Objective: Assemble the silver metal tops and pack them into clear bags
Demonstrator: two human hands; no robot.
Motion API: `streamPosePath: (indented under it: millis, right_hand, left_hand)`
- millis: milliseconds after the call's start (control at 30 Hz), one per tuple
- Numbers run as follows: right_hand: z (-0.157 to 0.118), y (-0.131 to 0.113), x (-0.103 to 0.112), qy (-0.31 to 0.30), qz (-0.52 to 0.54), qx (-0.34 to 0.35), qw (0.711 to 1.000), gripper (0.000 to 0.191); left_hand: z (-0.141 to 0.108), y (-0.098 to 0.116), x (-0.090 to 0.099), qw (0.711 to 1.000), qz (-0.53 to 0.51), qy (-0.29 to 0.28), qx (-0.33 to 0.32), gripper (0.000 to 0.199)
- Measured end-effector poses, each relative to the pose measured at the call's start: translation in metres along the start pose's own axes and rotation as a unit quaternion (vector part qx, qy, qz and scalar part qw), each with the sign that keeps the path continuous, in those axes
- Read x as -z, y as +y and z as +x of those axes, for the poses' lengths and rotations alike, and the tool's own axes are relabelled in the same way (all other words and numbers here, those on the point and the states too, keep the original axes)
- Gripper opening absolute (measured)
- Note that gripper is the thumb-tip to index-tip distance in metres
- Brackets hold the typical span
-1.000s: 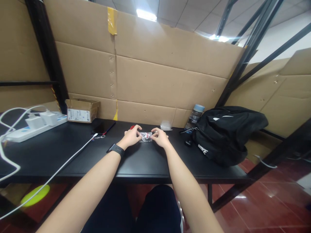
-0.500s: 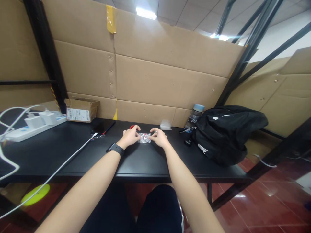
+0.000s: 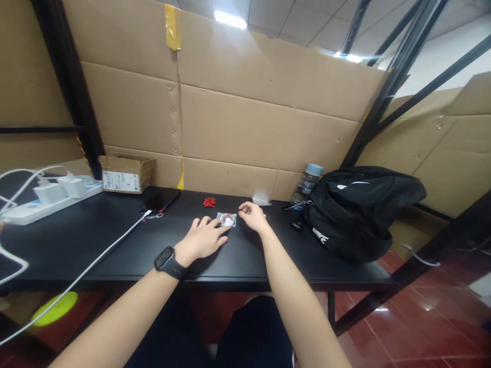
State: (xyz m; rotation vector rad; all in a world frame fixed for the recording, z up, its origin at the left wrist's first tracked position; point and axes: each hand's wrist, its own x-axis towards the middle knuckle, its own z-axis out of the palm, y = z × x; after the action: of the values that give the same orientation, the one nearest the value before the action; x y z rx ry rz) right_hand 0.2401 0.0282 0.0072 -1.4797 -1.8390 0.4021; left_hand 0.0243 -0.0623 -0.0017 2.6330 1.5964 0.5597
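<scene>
A small clear plastic packet (image 3: 229, 221) lies flat on the black table; something red and something pale and rounded show inside it, too small to name. My left hand (image 3: 205, 237), palm down with fingers spread, rests at the packet's left and near side, its fingertips at the edge. Just right of the packet is my right hand (image 3: 252, 216), its fingers loosely curled, with a small gap between thumb and index finger and nothing visible in it. Behind the packet sits a bunched red cord-like bundle (image 3: 209, 202), touched by neither hand.
A clear plastic piece (image 3: 262, 198) lies by the cardboard wall. At right stand a bottle (image 3: 307, 184) and a black backpack (image 3: 360, 214). On the left are a phone (image 3: 163, 200), a white cable (image 3: 111, 250), a small carton (image 3: 126, 175) and a power strip (image 3: 28, 212).
My left hand has drawn back toward me and spread its fingers, uncovering the red bundle. The right hand has come slightly away from the packet, which stays on the table.
</scene>
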Motion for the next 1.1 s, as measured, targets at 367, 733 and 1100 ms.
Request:
streamPosePath:
  millis: [367, 733, 1100]
  right_hand:
    - [0.001, 0.001, 0.0, -0.004, 0.004, -0.001, 1.0, 0.015]
    - [-0.003, -0.011, 0.0, -0.046, -0.006, 0.01, 0.999, 0.015]
    - [-0.005, -0.002, 0.006, -0.026, -0.062, 0.018, 0.998, 0.015]
  left_hand:
    - [0.01, 0.022, -0.001, 0.997, 0.052, 0.015, 0.053, 0.052]
    - [-0.017, -0.061, 0.02, 0.965, 0.166, -0.049, 0.197, 0.065]
    - [0.095, -0.122, 0.012, 0.946, 0.174, -0.054, 0.267, 0.057]
